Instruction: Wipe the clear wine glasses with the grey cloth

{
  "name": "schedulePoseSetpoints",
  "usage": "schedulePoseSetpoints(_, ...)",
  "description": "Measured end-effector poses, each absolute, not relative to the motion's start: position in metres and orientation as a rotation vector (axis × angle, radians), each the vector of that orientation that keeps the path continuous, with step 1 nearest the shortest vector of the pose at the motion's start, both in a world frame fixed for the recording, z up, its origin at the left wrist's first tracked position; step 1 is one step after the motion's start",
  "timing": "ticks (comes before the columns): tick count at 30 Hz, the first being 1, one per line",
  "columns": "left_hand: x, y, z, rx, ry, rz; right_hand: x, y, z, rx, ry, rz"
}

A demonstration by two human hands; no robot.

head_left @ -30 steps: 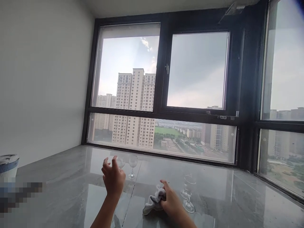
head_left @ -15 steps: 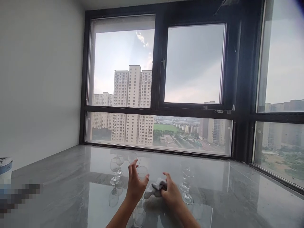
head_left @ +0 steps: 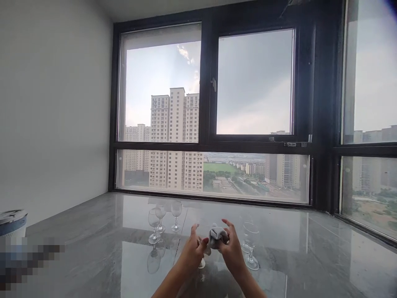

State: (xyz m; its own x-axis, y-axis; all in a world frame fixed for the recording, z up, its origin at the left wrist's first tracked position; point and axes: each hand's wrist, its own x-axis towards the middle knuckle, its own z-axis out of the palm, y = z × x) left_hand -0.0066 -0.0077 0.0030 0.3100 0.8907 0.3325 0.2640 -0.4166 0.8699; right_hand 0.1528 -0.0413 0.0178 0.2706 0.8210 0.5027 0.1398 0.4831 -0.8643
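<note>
My left hand [head_left: 194, 249] is closed around a clear stemmed glass, mostly hidden by my fingers; its foot [head_left: 201, 263] shows just below the hand. In my right hand [head_left: 230, 247] a bunched grey cloth [head_left: 218, 234] is gripped, right beside the glass. Three clear stemmed glasses stand upright to the left: a near one [head_left: 154, 221], one partly behind it [head_left: 161, 215] and a farther one [head_left: 176, 212]. To the right of my right hand stands another stemmed glass [head_left: 251, 236], with what looks like one more partly hidden behind it.
The glasses stand on a glossy grey marble-like surface [head_left: 93, 248] that mirrors them. A white and blue tub [head_left: 14, 223] sits at the far left by the wall. Dark-framed windows [head_left: 207, 147] border the surface at the back and right.
My left hand, apart from the glass before, has moved right and closed around it. My right hand has brought the cloth up against that glass. The view has shifted slightly.
</note>
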Motion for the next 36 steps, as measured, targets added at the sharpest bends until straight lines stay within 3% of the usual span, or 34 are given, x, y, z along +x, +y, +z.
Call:
schedulePoseSetpoints(4,-0.011,-0.013,0.013,2.029,1.128,1.027,0.151,-0.051,0.030,-0.883,-1.186,0.580)
schedulePoseSetpoints(10,-0.020,-0.038,0.034,2.285,1.026,0.818,0.152,-0.056,0.036,-1.020,-1.165,0.329)
schedulePoseSetpoints(14,-0.019,-0.044,0.033,2.289,1.009,0.801,0.161,-0.046,0.032,-1.040,-1.069,0.523)
schedulePoseSetpoints(20,-0.013,-0.036,0.031,1.890,0.763,1.208,0.166,-0.031,0.019,-1.206,-0.937,0.808)
schedulePoseSetpoints(29,-0.019,-0.029,0.046,1.429,0.872,1.722,0.141,-0.041,0.003,-1.300,-1.606,0.634)
schedulePoseSetpoints(36,-0.024,-0.026,0.048,1.150,0.924,1.991,0.141,-0.049,0.006,-1.341,-1.764,0.522)
